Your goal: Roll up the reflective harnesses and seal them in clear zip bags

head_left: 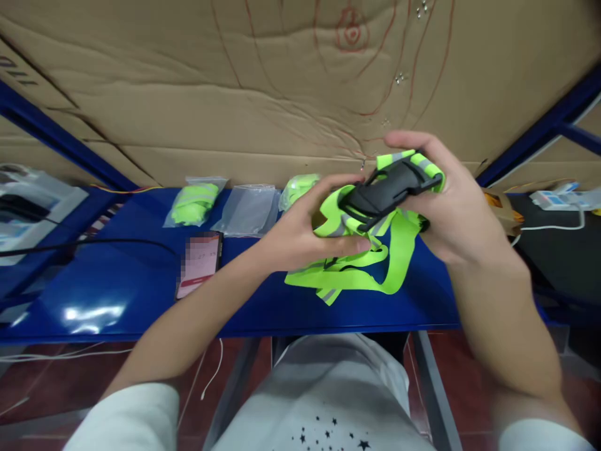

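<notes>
A neon-green reflective strap (370, 266) with a black plastic buckle (382, 191) is held above the blue table (117, 294). My left hand (305, 228) is closed on the folded green strap, thumb under the bundle. My right hand (446, 200) wraps round the strap's right end, fingers curled over the buckle. Loose loops of the strap hang down onto the table top.
At the table's back lie a bagged green strap (195, 202), an empty clear bag (248, 210) and another bagged strap (295, 186). A phone (200, 263) lies left of my hands. A cardboard wall (282, 81) stands behind. Cables and devices sit at both sides.
</notes>
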Motion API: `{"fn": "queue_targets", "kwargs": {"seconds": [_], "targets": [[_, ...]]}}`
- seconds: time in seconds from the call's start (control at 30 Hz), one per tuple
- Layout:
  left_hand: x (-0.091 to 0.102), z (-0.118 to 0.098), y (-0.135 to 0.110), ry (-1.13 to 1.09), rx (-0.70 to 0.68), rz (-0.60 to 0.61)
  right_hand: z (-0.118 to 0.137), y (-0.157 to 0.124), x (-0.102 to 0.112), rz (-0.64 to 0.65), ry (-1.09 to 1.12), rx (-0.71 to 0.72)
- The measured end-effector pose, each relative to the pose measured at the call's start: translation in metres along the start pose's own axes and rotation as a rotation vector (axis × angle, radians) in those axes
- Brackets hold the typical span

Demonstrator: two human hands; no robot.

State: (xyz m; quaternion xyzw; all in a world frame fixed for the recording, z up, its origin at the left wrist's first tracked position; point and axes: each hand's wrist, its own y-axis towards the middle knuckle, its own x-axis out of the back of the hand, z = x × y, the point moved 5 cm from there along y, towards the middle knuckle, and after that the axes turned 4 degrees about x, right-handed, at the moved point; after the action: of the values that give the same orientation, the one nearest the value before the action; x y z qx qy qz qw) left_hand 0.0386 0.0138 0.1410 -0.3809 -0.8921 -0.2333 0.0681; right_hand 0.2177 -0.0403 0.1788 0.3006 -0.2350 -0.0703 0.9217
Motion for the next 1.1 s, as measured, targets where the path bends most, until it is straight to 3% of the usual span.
{"fn": "queue_targets", "kwargs": {"seconds": [0.1, 0.23, 0.37, 0.47, 0.53, 0.6, 0.7, 0.83, 0.9, 1.0, 1.1], "targets": [[-0.001, -0.009, 0.000, -0.214, 0.038, 0.096, 0.018, 0.004, 0.005, 0.247, 0.090, -0.068], [0.005, -0.018, -0.007, -0.376, 0.081, 0.286, 0.036, 0.003, 0.018, 0.439, 0.036, -0.059], [0.005, -0.017, -0.010, -0.378, 0.129, 0.398, 0.039, -0.002, 0.027, 0.385, -0.105, -0.101], [-0.008, -0.004, -0.010, -0.345, 0.162, 0.494, 0.032, -0.008, 0.023, 0.244, 0.178, -0.266], [-0.013, 0.012, -0.008, -0.326, 0.178, 0.413, 0.019, -0.015, 0.014, 0.145, 0.511, -0.437], [-0.011, 0.029, -0.007, -0.361, 0.151, 0.222, 0.001, -0.021, 0.002, 0.061, 0.753, -0.578], [-0.011, 0.052, -0.012, -0.465, 0.082, 0.047, -0.029, -0.027, -0.018, 0.025, 0.883, -0.648], [-0.019, 0.072, -0.021, -0.389, 0.077, 0.009, -0.064, -0.031, -0.043, 0.069, 0.955, -0.638], [-0.022, 0.081, -0.023, -0.339, 0.186, -0.019, -0.075, -0.033, -0.050, 0.089, 0.983, -0.587], [-0.026, 0.091, -0.025, -0.464, 0.393, -0.022, -0.084, -0.037, -0.055, 0.149, 1.017, -0.508], [-0.029, 0.091, -0.027, -0.573, 0.450, 0.050, -0.089, -0.044, -0.058, 0.254, 0.991, -0.485]]}}
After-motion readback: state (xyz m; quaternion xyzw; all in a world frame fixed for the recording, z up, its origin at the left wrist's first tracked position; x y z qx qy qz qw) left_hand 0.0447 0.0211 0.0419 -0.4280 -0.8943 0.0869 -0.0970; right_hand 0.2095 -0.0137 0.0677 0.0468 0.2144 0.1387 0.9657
